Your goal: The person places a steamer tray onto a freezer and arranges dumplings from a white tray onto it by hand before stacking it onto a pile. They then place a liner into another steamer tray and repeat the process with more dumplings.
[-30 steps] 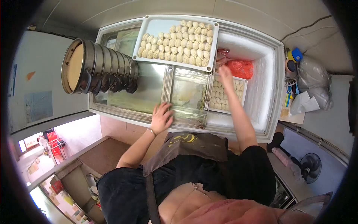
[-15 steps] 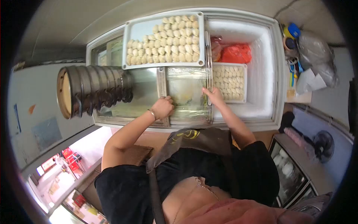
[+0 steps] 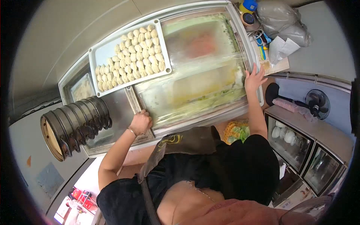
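Fingers (image 3: 258, 71) of our right hand (image 3: 254, 79) are spread flat against the right end of the sliding glass lid (image 3: 195, 75) of the chest freezer (image 3: 240, 22), palm down, near the lid's front right corner. Our left hand (image 3: 141, 122) is curled into a loose fist, its fingers pressed together and wrapped over the lid's left edge frame, where that frame meets the neighbouring glass panel (image 3: 112, 108). We wear a thin bracelet (image 3: 131, 131) on the left wrist.

We see the lid lying across the right part of the freezer's top, frosted and cloudy, with a blurred red shape and pale yellowish shapes showing through it; we cannot tell what they are.

On the glass beyond our left hand rests a white tray (image 3: 98, 56) filled with rows of pale dumplings (image 3: 135, 56), tilted in the view and overlapping the lid's far left corner. Left of our left hand, a stack of metal steamer baskets (image 3: 75, 125) lies on its side on the freezer top.

Past the freezer's right end, just beside our right hand, we see a cluttered tabletop (image 3: 279, 65) with a grey plastic bag (image 3: 281, 18), paper sheets (image 3: 283, 48), and a blue and yellow container (image 3: 248, 5). Below it stand a small fan (image 3: 317, 104) and a glass-fronted cabinet (image 3: 300, 146).
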`<control>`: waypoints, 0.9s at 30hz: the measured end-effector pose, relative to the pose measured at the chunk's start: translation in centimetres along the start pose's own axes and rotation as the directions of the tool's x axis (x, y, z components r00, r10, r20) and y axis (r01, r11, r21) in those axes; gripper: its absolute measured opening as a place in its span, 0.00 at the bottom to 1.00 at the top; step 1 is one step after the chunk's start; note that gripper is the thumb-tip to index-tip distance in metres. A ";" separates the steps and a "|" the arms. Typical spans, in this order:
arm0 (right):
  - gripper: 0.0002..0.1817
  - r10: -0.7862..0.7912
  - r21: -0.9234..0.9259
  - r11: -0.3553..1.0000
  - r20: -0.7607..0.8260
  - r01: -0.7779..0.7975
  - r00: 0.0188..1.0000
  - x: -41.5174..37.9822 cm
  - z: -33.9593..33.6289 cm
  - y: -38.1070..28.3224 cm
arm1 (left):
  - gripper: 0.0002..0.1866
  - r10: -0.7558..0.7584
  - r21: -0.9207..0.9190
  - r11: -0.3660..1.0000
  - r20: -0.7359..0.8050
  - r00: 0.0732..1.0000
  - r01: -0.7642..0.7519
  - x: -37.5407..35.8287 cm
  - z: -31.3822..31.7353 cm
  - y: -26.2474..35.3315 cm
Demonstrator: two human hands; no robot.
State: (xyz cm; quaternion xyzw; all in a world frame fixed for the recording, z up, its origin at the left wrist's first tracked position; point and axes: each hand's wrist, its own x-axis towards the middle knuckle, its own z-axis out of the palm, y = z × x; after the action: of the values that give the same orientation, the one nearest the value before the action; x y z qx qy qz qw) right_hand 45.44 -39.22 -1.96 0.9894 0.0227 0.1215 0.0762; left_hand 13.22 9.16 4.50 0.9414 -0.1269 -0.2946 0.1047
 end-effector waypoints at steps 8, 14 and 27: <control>0.35 -0.038 0.206 0.976 -0.156 0.070 0.987 0.2 -0.5 -7.1 | 0.07 -0.256 -0.320 0.935 -0.306 0.917 0.154 -2.1 -0.4 1.1; 0.33 -0.617 0.815 -0.032 0.439 -0.579 0.653 1.3 -3.4 -29.2 | 0.12 -0.680 -0.773 0.608 -0.388 0.622 0.182 -5.2 2.9 4.0; 0.40 -0.606 0.657 -0.120 0.545 -0.744 0.580 -0.3 -9.0 -33.8 | 0.23 -0.793 -0.934 0.358 -0.310 -0.525 0.011 -23.0 3.4 3.6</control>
State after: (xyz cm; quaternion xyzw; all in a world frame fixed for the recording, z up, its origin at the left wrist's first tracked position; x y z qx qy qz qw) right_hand 42.09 -4.52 1.30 0.5928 -0.0035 -0.4007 -0.6986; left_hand -7.63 12.27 14.86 0.6266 0.5720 0.4700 0.2434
